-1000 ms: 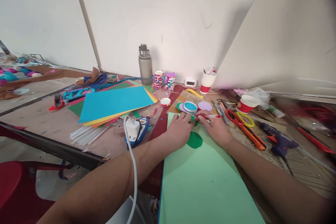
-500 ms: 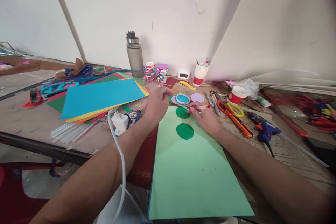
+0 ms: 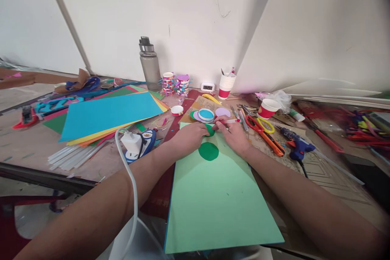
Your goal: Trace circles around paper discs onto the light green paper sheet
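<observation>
Head view of two bare hands working at the far end of a pale green sheet [image 3: 224,207], which extends lengthwise toward the viewer beyond the near edge of the counter [image 3: 22,144]. Two dark green discs lie on it: the upper disc [image 3: 210,131] near the far edge, between the hands, and the lower disc [image 3: 209,152] uncovered just nearer the viewer. The left hand [image 3: 191,137] has its fingertips at the left side of the upper disc; whether they pinch or merely press it cannot be told. The right hand [image 3: 234,133] grasps a pen [image 3: 233,121] with a red end pointing right, its fingertips at the right edge of the same disc. Immediately beyond the sheet are a white-rimmed round piece with a blue top [image 3: 206,114] and a lilac disc [image 3: 223,112]. To the left lie a stack of coloured sheets [image 3: 109,111], a bundle of translucent sticks [image 3: 71,155] and a white plug [image 3: 131,143]; to the right, a red-and-white paper cup [image 3: 269,109] and a blue glue gun [image 3: 300,149]. A grey bottle [image 3: 150,69] stands by the wall [image 3: 185,4].
</observation>
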